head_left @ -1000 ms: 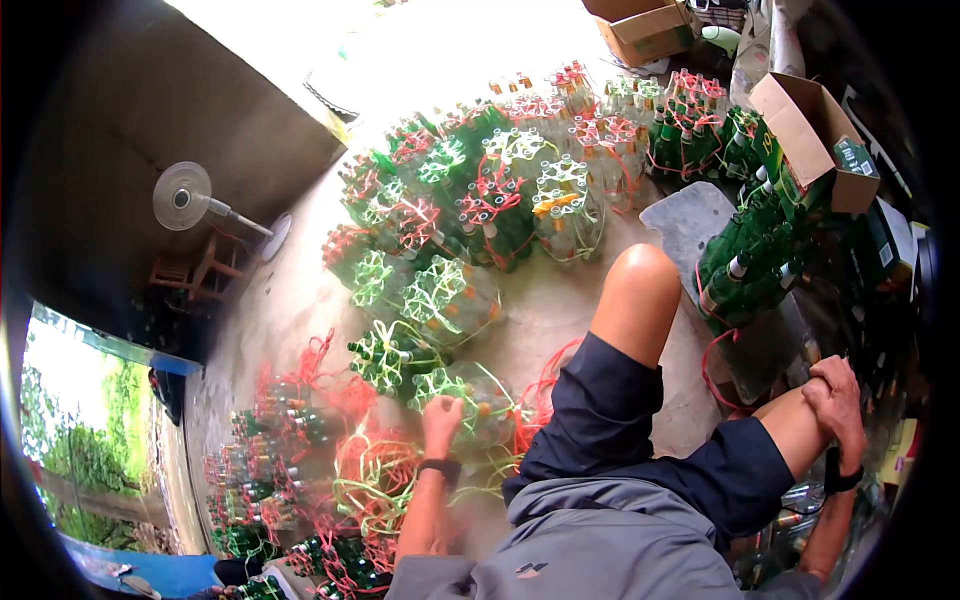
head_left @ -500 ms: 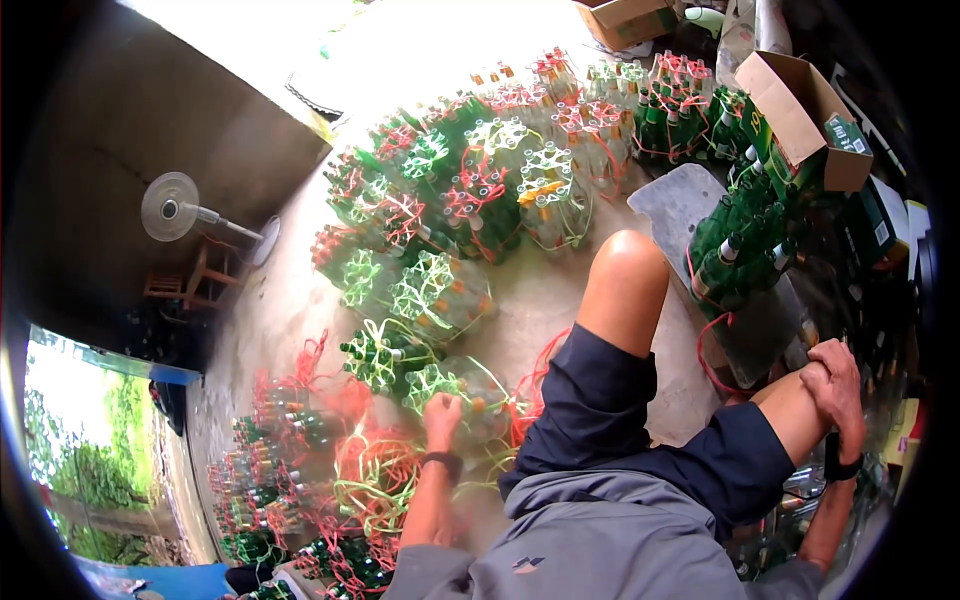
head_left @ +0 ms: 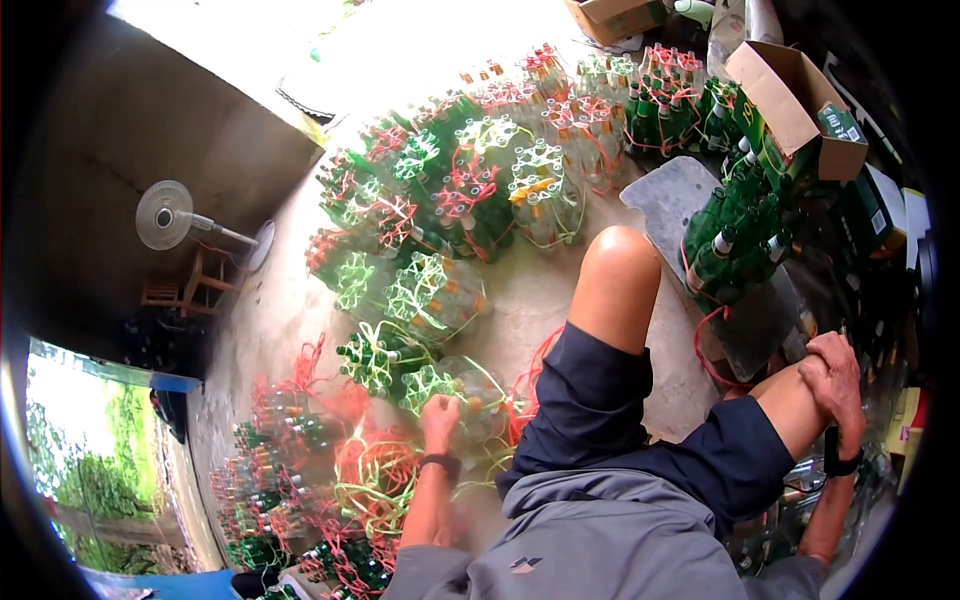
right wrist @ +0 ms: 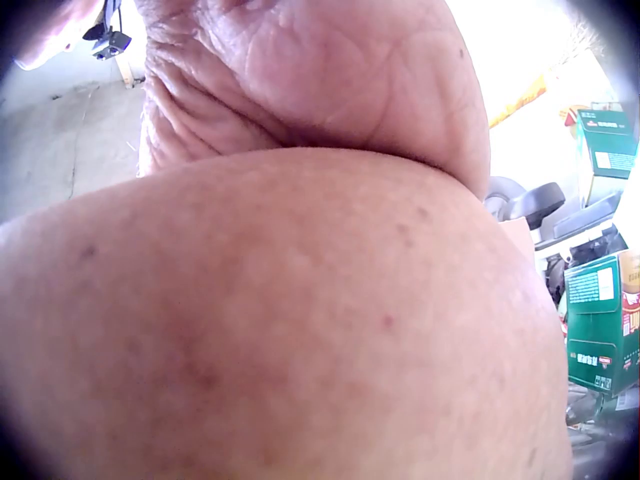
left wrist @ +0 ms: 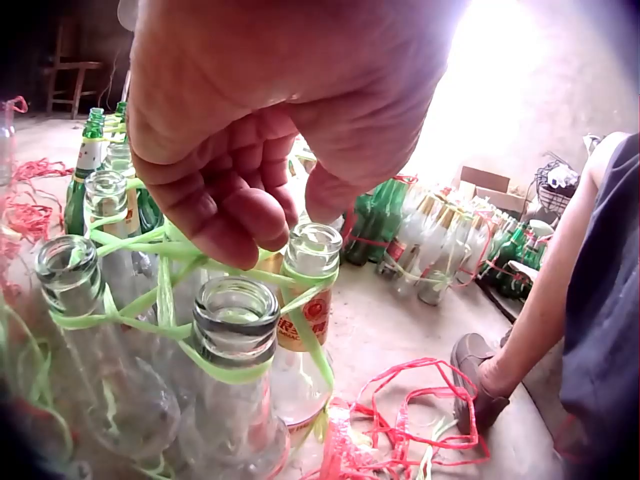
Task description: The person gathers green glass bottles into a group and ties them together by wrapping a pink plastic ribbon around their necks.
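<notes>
My left hand (head_left: pixel 440 418) is over a bundle of clear glass bottles (left wrist: pixel 235 325) whose necks are bound with light green plastic ribbon (left wrist: pixel 150 312). In the left wrist view its fingers curl down among the necks, fingertips right at the ribbon, and the thumb sits close over one bottle mouth (left wrist: pixel 317 238). I cannot tell whether the fingers grip the ribbon. My right hand (head_left: pixel 832 372) rests on the bent right knee (right wrist: pixel 300 310), fingers draped over it and holding nothing.
Many tied bottle bundles (head_left: pixel 485 195) stand ahead. Red ribbon (left wrist: pixel 415 400) and tangled ribbon (head_left: pixel 380 480) lie by the left hand. Green bottles (head_left: pixel 735 235) stand right on a grey board (head_left: pixel 675 195), near an open cardboard box (head_left: pixel 790 95). A fan (head_left: pixel 165 215) stands at left.
The head view has shifted slightly, so the scene sits a little higher and further left. Both hands keep their places, left at the bottle bundle, right on the knee.
</notes>
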`<state>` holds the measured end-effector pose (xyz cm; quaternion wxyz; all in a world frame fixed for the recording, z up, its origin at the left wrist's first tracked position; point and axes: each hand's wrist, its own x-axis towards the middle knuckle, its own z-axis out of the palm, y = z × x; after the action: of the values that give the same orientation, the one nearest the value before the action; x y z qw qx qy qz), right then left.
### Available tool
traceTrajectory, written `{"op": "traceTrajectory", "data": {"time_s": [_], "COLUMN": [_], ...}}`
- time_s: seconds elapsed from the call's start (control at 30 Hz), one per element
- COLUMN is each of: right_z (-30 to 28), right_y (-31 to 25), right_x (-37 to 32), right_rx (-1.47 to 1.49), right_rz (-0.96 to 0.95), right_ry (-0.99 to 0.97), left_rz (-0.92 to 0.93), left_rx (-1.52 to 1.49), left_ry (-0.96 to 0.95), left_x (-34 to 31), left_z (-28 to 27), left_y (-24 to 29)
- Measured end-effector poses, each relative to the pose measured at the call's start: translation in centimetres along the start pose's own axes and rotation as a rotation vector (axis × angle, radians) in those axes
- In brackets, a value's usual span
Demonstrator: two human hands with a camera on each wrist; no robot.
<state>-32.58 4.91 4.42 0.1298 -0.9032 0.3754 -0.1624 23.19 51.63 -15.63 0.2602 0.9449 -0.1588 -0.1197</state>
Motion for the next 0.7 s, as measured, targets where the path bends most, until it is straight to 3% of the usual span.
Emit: {"op": "traceTrajectory", "data": {"time_s": [0.7], "right_z": [-0.5], "right_y": [-0.5], "right_x": [-0.5], "right_rx": [0.01], "right_rz": [0.024], "right_ry": [0.0], "left_rz": [-0.02], "left_rx": [0.004], "left_ry": [-0.032], "left_x": [-0.4], "left_z": [-0.4], "left_y": [1.1]}}
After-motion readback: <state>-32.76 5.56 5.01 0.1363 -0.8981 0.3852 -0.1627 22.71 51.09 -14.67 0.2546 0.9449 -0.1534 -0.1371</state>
